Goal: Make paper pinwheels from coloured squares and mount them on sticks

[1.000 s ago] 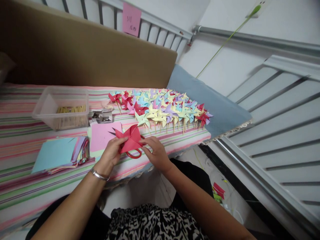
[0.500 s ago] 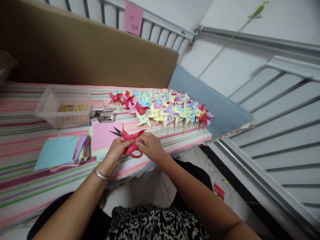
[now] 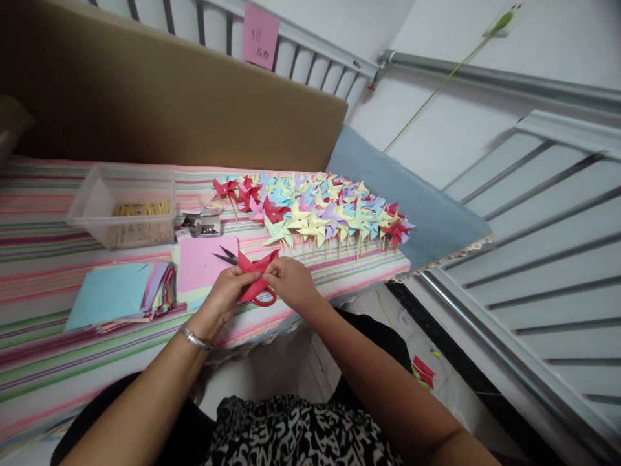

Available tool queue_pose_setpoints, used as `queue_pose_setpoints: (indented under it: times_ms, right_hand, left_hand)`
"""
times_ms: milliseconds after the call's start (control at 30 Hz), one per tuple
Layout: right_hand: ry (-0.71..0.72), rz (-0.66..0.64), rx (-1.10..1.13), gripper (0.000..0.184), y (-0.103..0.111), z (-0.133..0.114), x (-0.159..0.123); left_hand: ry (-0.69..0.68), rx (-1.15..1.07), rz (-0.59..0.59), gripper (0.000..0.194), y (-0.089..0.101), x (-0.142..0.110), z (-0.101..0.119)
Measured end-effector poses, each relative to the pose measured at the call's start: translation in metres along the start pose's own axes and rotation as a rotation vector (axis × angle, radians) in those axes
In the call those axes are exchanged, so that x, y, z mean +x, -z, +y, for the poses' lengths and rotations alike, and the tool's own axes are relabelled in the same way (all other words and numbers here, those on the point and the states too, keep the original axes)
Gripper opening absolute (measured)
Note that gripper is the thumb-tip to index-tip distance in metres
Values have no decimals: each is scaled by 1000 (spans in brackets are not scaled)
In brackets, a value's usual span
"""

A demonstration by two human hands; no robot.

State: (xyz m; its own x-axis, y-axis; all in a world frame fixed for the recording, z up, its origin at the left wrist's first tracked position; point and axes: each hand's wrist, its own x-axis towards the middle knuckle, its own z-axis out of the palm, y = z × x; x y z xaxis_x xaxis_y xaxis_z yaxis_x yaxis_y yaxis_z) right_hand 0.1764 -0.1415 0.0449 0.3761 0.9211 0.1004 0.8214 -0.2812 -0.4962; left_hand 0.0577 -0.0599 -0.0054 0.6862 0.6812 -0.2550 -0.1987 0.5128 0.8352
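Red paper [image 3: 255,266] is pinched in the left hand's [image 3: 228,291] fingers at eight o'clock and the right hand's [image 3: 292,283] at three, maybe to hold folds down.

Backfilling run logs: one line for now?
left hand: grips red folded paper | right hand: pinches it | dark-bladed, red-handled scissors: partly hidden

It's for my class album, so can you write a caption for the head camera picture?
Two hands pinch folded red paper, scissors peeking out behind, near many colourful pinwheels.

Brown panel [image 3: 194,103] set along rear edge of striped cloth [image 3: 43,362]. Wall [image 3: 446,32] crossed by metal tube [image 3: 504,77]. Slatted railing [image 3: 557,197] placed beyond right edge.
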Motion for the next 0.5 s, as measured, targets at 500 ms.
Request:
queue_pose_setpoints:
  times_ms: [500]
  right_hand:
    - [206,108,-102,43,10,4,1]
  left_hand:
    - [-29,208,94,14,4,7,-7]
